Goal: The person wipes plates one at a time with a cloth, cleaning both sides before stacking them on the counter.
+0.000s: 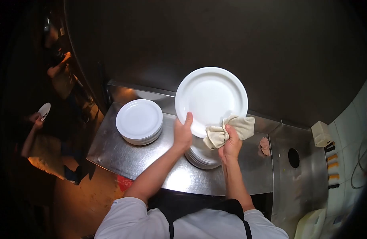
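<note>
A white plate (pixel 211 95) is held up and tilted toward me over the steel counter. My left hand (pixel 183 133) grips its lower left rim, thumb on the front face. In my right hand (pixel 231 145) is a cream cloth (pixel 241 126), bunched against the plate's lower right rim. Below the raised plate stands a stack of white plates (pixel 205 159), partly hidden by my hands and the cloth. Another stack of white plates (pixel 139 119) sits on the counter to the left.
The steel counter (pixel 111 147) has a raised back edge. A crumpled pinkish cloth (pixel 264 146) lies at right, near a round hole (pixel 293 158) in the steel. Knives with orange and black handles (pixel 332 165) hang on the right wall. Two people are at left, one holding a plate (pixel 44 110).
</note>
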### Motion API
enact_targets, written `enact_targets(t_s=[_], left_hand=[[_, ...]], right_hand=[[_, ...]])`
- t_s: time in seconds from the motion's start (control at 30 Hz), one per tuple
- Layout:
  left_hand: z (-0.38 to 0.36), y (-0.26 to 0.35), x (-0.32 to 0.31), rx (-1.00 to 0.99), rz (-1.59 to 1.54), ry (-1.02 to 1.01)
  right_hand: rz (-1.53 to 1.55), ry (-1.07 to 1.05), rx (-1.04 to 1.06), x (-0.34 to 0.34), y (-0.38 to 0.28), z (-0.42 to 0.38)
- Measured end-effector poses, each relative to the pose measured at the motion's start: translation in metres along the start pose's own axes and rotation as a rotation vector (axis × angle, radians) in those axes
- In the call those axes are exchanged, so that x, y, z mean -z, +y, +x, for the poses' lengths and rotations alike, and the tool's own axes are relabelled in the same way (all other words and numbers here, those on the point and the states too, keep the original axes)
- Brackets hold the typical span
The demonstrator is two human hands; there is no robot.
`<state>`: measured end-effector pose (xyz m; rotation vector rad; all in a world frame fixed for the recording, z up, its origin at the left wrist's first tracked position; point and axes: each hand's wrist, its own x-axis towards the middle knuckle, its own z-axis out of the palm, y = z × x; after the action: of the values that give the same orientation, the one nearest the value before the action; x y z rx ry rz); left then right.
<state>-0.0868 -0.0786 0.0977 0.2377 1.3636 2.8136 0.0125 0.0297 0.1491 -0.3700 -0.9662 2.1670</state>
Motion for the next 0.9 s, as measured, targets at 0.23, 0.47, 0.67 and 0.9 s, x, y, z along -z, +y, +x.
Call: enact_targets(t_s=[0.23,0.47,0.67,0.9], left_hand=[[0.051,0.039,0.009,-0.14,0.576,0.084],[-0.002,0.015,-0.018,0.558,-0.119,0.11],[-0.03,-0.007,-0.01,0.671,-0.266,-0.098],[-0.04,0.003,0.025,0.664,-0.282,-0.201]], right_hand=[[-0.279,-0.11,0.129,0.004,0.013,-0.03],[-0.923,-0.884,0.662,0.064,0.066,-0.084],[-0.793,-1.029,0.613,0.017,0.013,-0.062],[-0.864,-0.864,0.668,0.014,0.025,-0.034]])
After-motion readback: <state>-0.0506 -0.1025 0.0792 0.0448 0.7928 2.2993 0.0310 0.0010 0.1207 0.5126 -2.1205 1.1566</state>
